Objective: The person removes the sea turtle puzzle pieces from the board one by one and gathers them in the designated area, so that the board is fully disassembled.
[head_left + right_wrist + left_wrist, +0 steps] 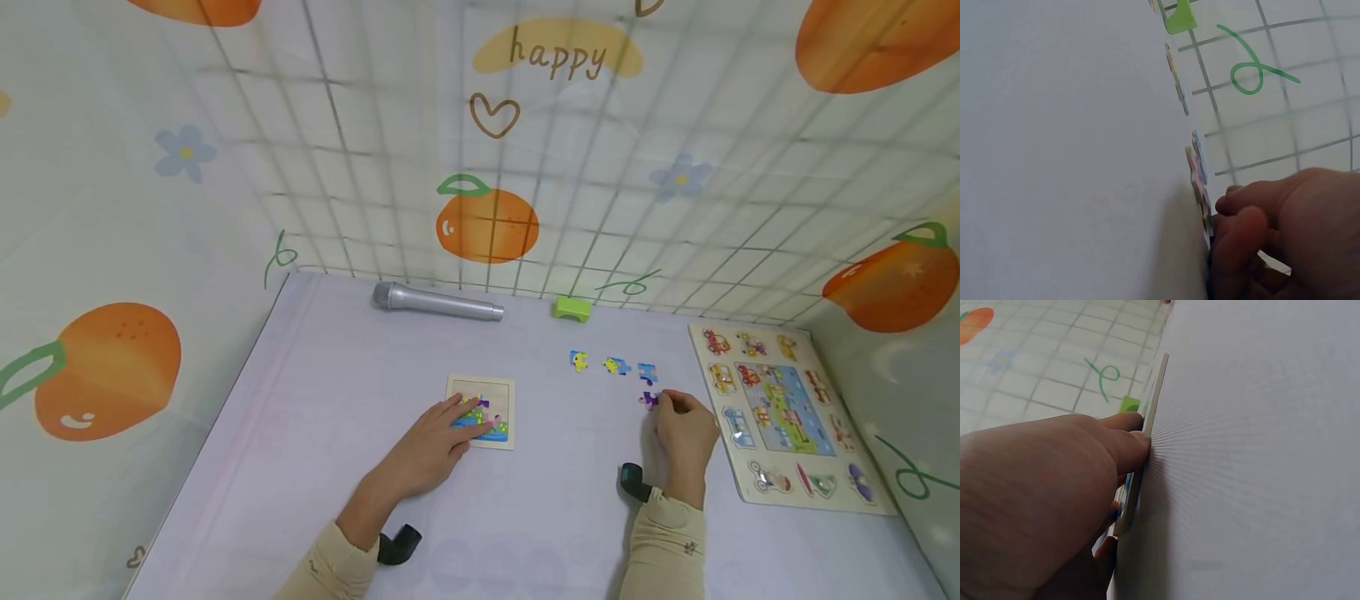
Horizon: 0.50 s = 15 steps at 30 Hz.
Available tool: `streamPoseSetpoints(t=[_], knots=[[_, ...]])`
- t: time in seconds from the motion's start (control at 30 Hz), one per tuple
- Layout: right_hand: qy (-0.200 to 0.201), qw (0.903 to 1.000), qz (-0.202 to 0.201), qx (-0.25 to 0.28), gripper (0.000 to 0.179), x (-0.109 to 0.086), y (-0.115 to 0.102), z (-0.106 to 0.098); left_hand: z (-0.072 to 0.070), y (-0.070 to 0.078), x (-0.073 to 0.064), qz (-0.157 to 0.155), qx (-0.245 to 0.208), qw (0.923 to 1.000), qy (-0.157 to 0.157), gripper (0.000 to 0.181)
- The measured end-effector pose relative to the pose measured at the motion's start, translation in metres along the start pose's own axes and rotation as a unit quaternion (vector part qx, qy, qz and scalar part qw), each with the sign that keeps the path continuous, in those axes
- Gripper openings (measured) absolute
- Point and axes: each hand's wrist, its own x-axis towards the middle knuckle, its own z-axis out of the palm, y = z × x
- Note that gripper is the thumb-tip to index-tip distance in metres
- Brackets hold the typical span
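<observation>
In the head view my left hand (431, 446) lies over a small square wooden puzzle tray (480, 382), its fingers spread across the pieces in it. The left wrist view shows that hand (1054, 494) at the edge of the tray (1159, 390). Thumb and fingers of my right hand (686, 429) pinch the edge of a purple jigsaw piece (648, 401) at the table surface. Just beyond it lies a blue jigsaw piece (647, 372). In the right wrist view the curled right hand (1272, 231) partly hides the purple piece (1195, 175).
Two yellow-and-blue jigsaw pieces, one a left piece (578, 361) and one a middle piece (617, 366), lie farther back. A grey microphone (442, 302) and a green block (572, 309) stand near the back grid. A large wooden picture board (787, 417) lies at right.
</observation>
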Motion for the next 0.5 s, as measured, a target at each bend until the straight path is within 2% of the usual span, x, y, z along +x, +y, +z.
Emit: streamPoseSetpoints(t=[0.23, 0.5], knots=[[0.006, 1.0000, 0.000, 0.005, 0.040, -0.0005, -0.0006, 0.0002, -0.0022, 0.0016, -0.0008, 0.006, 0.002, 1.0000, 0.000, 0.041], [0.015, 0.9998, -0.015, 0.004, 0.042, -0.0071, -0.0073, 0.0009, -0.0032, 0.0017, -0.0022, -0.009, -0.036, 0.9993, 0.004, 0.041]])
